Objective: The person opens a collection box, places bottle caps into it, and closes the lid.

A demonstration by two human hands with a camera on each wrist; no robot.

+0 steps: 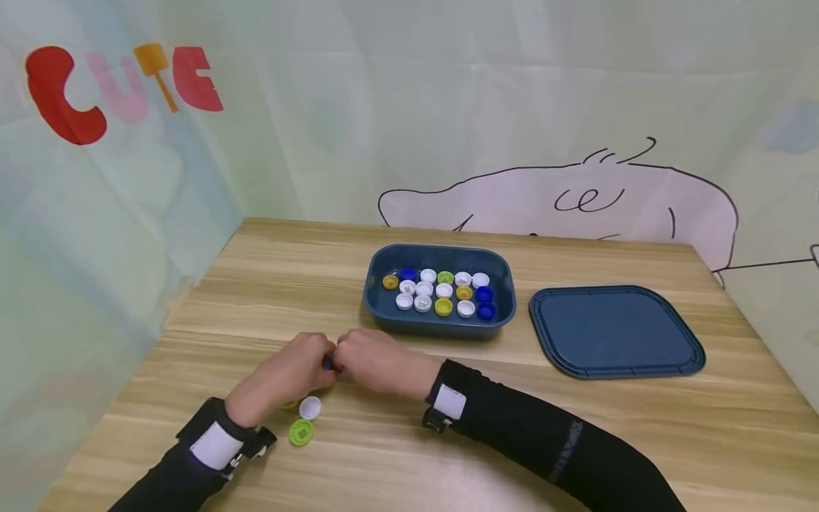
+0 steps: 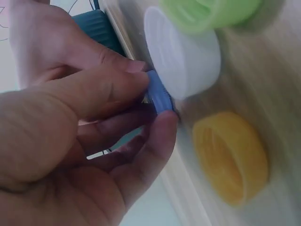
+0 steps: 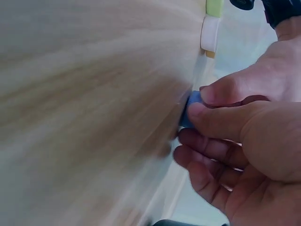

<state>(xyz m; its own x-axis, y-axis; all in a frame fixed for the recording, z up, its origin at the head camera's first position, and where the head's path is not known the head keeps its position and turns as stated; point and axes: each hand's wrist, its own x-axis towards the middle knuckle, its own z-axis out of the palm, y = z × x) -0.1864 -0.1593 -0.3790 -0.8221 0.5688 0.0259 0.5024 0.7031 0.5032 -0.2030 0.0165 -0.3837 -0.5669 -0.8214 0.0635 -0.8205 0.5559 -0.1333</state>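
Note:
A small blue bottle cap is pinched between the thumb and a finger of my left hand, just over the wooden table. My right hand meets it from the other side, with thumb and fingers on the same cap. In the head view the fingers hide most of this cap. Beside my left hand lie a white cap, a green cap and a yellow cap, the last mostly covered by the hand in the head view.
Beyond my hands stands a dark blue tray holding several white, yellow, blue and green caps. To its right a flat dark blue lid lies on the wooden table. Printed cloth hangs behind the table.

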